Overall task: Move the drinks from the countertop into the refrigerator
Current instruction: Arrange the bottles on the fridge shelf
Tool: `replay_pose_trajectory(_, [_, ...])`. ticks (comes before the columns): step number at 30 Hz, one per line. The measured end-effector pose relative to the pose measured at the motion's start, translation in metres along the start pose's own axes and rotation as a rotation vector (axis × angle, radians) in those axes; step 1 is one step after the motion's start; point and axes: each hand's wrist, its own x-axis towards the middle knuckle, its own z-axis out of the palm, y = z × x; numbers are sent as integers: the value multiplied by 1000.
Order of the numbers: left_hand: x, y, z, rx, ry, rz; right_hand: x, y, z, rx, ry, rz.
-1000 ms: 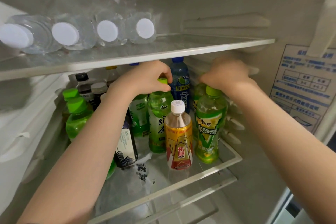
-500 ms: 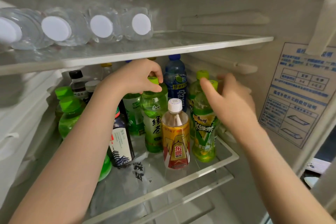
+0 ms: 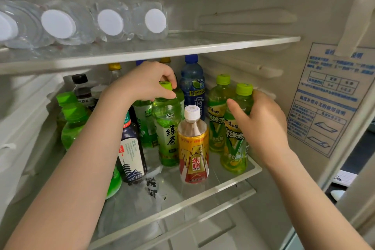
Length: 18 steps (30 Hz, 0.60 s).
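I look into an open refrigerator. My left hand pinches the green cap of a green tea bottle that stands upright on the glass middle shelf. My right hand is at the right of an iced green tea bottle near the shelf's front right corner. Its thumb lies across the front and its fingers reach behind the neck, spread and loose. A gold energy drink bottle with a white cap stands between the two.
Also on this shelf are a second iced green tea bottle, a blue bottle, a dark tea bottle and green bottles at the left. Water bottles lie on the upper shelf. A blue label is on the right wall.
My right hand has come off the cap of the iced green tea bottle, opened, and dropped down beside its shoulder. My left hand has stayed on the green tea bottle's cap.
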Motion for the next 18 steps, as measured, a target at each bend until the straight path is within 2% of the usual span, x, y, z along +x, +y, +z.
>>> replay_pose_trajectory(3, [-2, 0, 1, -15, 5, 7, -3, -3, 0, -16, -16, 6])
replay_pose_trajectory(5, [-3, -1, 1, -16, 9, 10, -7, -11, -4, 30, 73, 3])
replay_pose_trajectory(8, [-3, -1, 1, 4, 10, 24, -11, -26, -10, 97, 287, -142])
replay_pose_trajectory(10, [-2, -2, 0, 37, 1, 28, -15, -39, -8, 118, 299, -258])
replay_pose_trajectory(12, [-2, -4, -1, 37, -13, 25, -19, -52, -1, 117, 162, -302])
replay_pose_trajectory(15, [-3, -7, -1, -13, -37, 29, -25, -63, 19, 75, -142, -269])
replay_pose_trajectory(18, [-3, -9, -1, -22, -36, 40, -27, -62, 30, 170, -264, -212])
